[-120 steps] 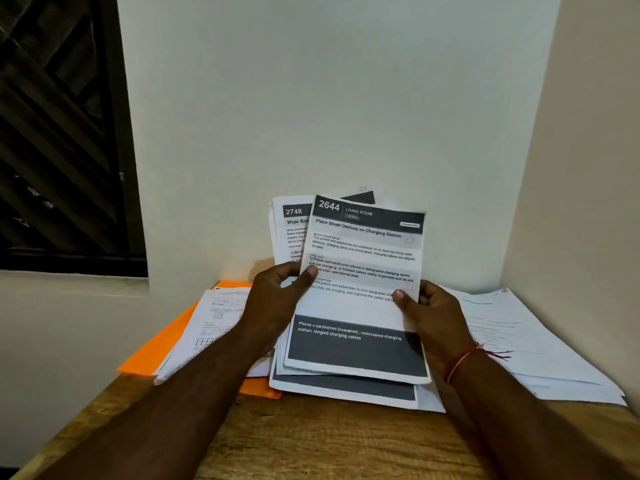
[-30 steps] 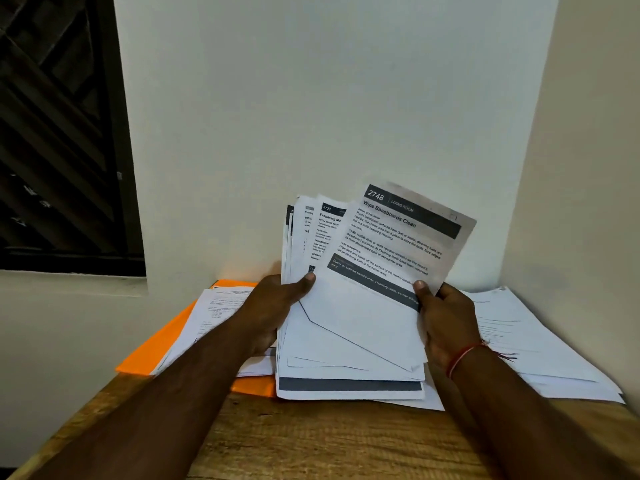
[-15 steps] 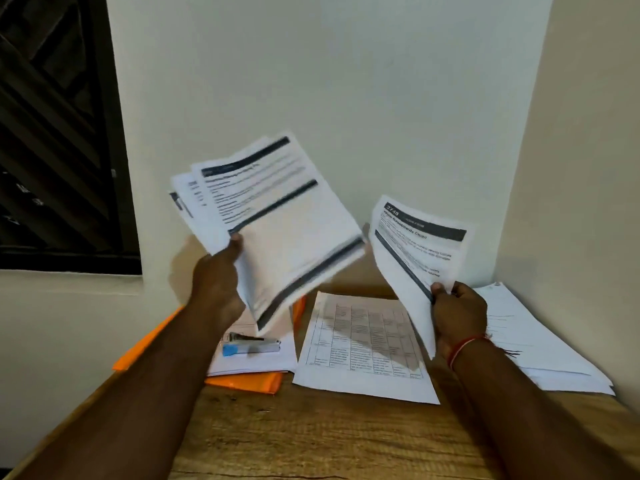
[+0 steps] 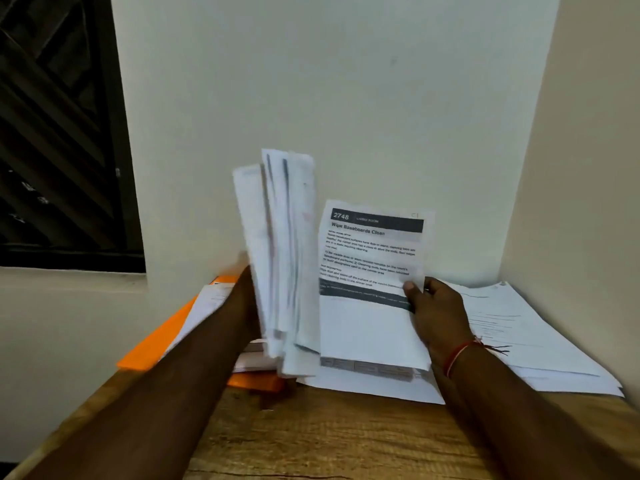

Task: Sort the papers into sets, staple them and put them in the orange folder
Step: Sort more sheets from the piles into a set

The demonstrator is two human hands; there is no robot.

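Above the wooden desk (image 4: pixel 329 441), orange folder (image 4: pixel 152 348) lying at left, the left hand (image 4: pixel 244 299) grips an upright sheaf (image 4: pixel 280 254) while the right hand (image 4: pixel 436 317) pinches sheet 2748 (image 4: pixel 370 306) by its edge: lay it squarely on its matching set, edges aligned for stapling.

Mostly matt: paper & wood.
Printed sheet (image 4: pixel 372 323) & bundle (image 4: pixel 280 254): thin matt paper; orange folder (image 4: pixel 152 348): smooth; table (image 4: pixel 329 438): wood w/ visible grain; wall (image 4: pixel 346 98): matt paint.

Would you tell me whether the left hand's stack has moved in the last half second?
Yes: the stack swung right and down, away from the window, toward the sheet.
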